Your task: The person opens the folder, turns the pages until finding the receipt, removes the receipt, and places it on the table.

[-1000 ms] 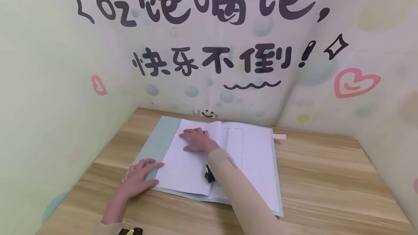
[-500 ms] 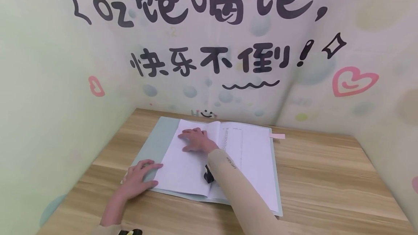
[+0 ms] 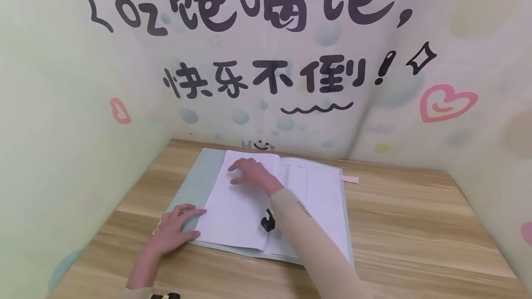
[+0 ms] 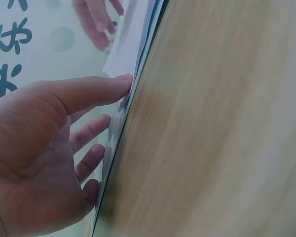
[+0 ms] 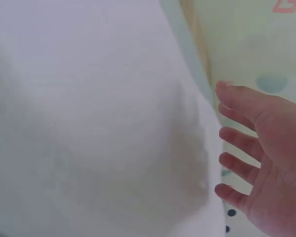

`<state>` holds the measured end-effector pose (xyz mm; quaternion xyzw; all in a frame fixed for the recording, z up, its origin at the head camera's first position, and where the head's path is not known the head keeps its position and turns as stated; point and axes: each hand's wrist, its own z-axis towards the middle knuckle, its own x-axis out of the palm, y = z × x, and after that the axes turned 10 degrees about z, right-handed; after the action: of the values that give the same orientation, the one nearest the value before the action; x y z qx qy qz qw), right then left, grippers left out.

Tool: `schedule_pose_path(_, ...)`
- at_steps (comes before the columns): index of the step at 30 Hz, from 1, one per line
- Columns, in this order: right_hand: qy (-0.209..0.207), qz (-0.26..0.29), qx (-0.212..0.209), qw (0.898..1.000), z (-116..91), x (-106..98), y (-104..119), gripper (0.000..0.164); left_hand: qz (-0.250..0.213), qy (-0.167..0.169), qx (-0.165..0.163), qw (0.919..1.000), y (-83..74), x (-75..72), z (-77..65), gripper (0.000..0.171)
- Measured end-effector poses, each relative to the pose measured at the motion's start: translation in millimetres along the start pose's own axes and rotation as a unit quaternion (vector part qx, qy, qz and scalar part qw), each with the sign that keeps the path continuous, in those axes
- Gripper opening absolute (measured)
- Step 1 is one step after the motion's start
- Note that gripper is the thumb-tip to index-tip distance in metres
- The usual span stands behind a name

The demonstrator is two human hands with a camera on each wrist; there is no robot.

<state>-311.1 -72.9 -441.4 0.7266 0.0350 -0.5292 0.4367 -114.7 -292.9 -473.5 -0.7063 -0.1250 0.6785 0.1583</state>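
An open book or folder with a pale blue cover [image 3: 197,176] lies on the table, its blank white left page [image 3: 232,209] facing up. My left hand [image 3: 172,230] rests at the lower left corner of the cover, fingers spread; in the left wrist view its thumb [image 4: 101,94] touches the lower edge. Over the upper part of the left page is my right hand [image 3: 251,173], holding nothing. Its fingers [image 5: 239,140] are loosely bent and spread in the right wrist view. The printed right page [image 3: 326,202] is partly covered by the right sleeve [image 3: 311,239].
A pink tab [image 3: 350,179] sticks out from the book's right edge. Bare wood table [image 3: 415,225] extends on the right and in front. A wall [image 3: 266,123] with black lettering stands close behind the book, and another wall [image 3: 54,142] on the left.
My right hand has lifted a little off the left page, and its wrist and sleeve have shifted slightly right. The left hand stays in place. The head view has drifted slightly.
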Motion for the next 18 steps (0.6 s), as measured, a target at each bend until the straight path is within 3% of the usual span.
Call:
schedule_pose_path(8, -0.04, 0.021, -0.04, 0.998, -22, -31, -1, 0.043, 0.008, -0.007, 0.007, 0.9999, -2.5, 0.6, 0.0, 0.05)
schedule_pose_path(18, -0.101, 0.078, -0.009, 0.992, -57, -64, -15, 0.046, 0.001, -0.014, 0.015, 0.9998, -2.5, -0.5, -1.8, 0.05)
